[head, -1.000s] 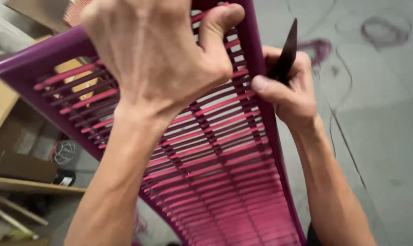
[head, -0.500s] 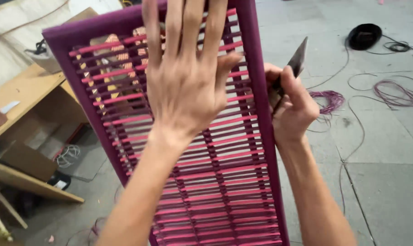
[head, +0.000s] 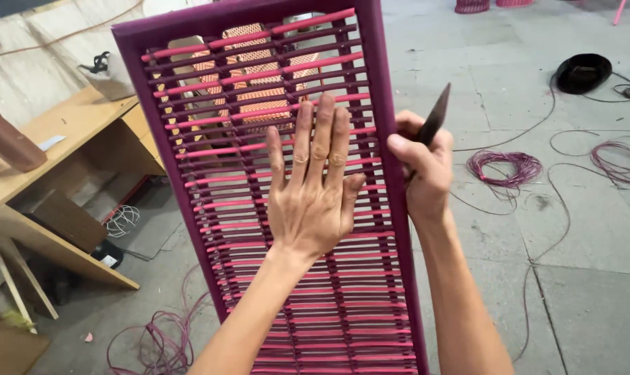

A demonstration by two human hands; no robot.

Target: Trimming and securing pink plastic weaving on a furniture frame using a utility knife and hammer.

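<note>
At the far left a wooden worktop [head: 64,132] carries a copper-coloured bottle [head: 7,144], and loose purple cord [head: 155,340] lies on the floor below it. The woven panel [head: 273,194], a purple frame strung with pink and dark cords, stands upright in the middle of the view, held between the two hands.

The left hand [head: 313,201] lies flat on the weave, palm against the cords, fingers straight and close together pointing up, thumb spread to the right. Its grip is fully open and closes on nothing; it only presses. The forearm rises from the bottom of the frame at a slant.

To do this well, I judge the flat palm should keep an even pressure so the cords stay level and parallel, while the tool works at the edge without nicking a strand.

The right hand [head: 422,173] wraps the frame's right rail, its grip closed round a dark pointed tool [head: 434,121] whose tip points up and slightly right. The wrist is straight, forearm nearly vertical. Further right, a coil of purple cord [head: 502,167] and a black coil [head: 582,73] lie on the concrete floor [head: 593,278].
</note>
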